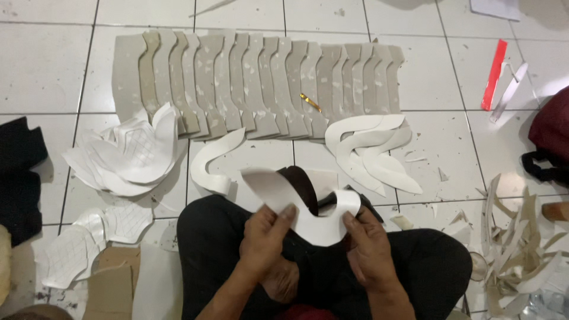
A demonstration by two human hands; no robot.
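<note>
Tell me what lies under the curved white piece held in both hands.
Under the curved white piece, a dark rounded piece shows through its bend, with a black-trousered lap below. What the dark piece rests on is covered.

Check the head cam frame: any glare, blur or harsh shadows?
Head view: even, soft light; mild sheen on the floor tiles at top, nothing blown out. The white curved piece held by the left hand and right hand is slightly soft. Faint shadows under the row of grey pieces.
</note>
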